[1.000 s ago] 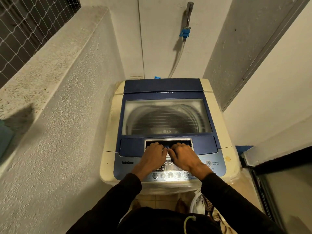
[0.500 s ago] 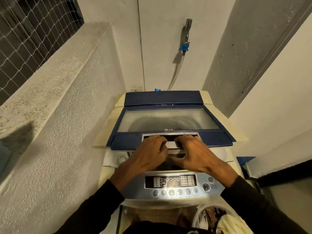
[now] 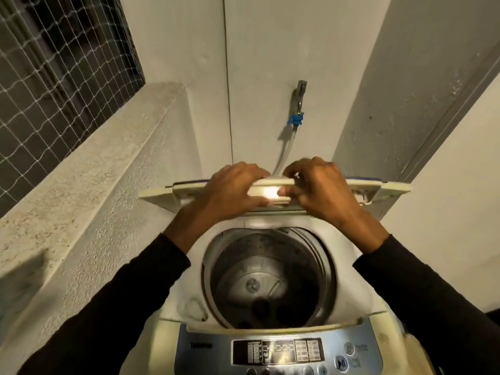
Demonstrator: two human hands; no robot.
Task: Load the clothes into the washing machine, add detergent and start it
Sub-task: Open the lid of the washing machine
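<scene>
A cream top-loading washing machine (image 3: 389, 331) stands below me with its lid (image 3: 392, 188) raised and seen edge-on. My left hand (image 3: 230, 188) and my right hand (image 3: 322, 190) both grip the lid's front edge, side by side at its middle. Under the lid the steel drum (image 3: 270, 277) lies open and holds no clothes. The blue-grey control panel (image 3: 278, 350) with its display and buttons runs along the near edge. No clothes or detergent are in view.
A rough plaster parapet (image 3: 89, 190) runs close along the left, with netted railing (image 3: 54, 66) above it. On the back wall a tap (image 3: 299, 94) with a blue connector feeds a hose (image 3: 282, 155) down behind the lid. A white wall stands at the right.
Both hands have swung the lid up from nearly flat to raised high, and the drum has come into sight. The view has tilted up, so the laundry at the bottom right has left the frame.
</scene>
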